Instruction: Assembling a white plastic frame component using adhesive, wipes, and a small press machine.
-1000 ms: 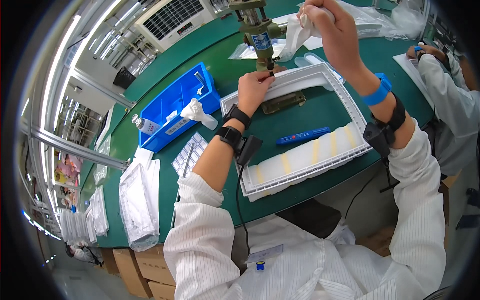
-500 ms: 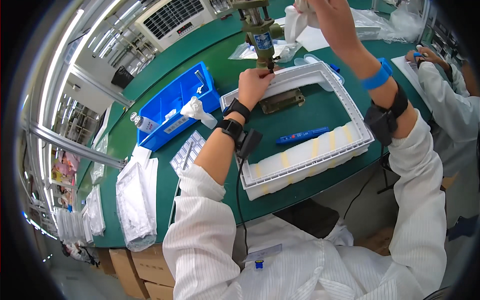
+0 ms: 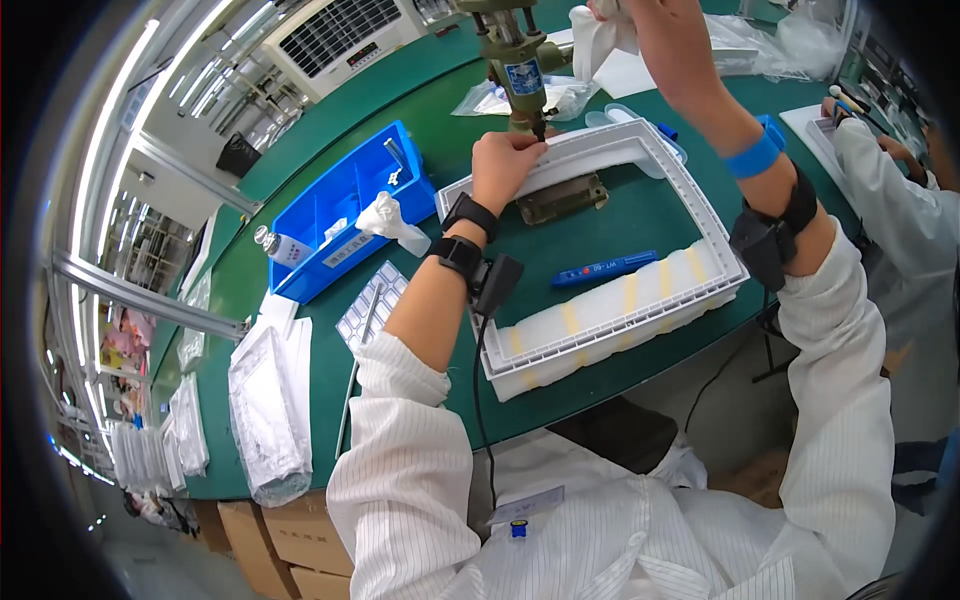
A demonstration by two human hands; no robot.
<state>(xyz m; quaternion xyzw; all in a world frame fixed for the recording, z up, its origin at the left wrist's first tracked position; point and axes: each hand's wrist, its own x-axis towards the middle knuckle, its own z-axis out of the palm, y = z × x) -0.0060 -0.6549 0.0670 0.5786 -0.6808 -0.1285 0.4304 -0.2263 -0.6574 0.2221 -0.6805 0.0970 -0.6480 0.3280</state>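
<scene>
A white rectangular plastic frame lies on the green table, its near side resting on a white foam pad with yellow stripes. Over the frame's far left corner stands a green bench press with a narrow dark tip pointing down. Fingers pinched, my left hand is right beside that tip, above the frame's edge; what it pinches is too small to make out. My right hand, raised at the top edge, is closed at a white cloth-wrapped lever of the press. Part of its fingers is cut off by the view.
Inside the frame are a blue pen-shaped tool and a green metal block. Left of it stand a blue divided bin, with a small bottle, and a label sheet. Another person's arm is at the far right.
My hands stay in almost the same places, the left one still by the press tip. At the far right, the other person's hands have shifted.
</scene>
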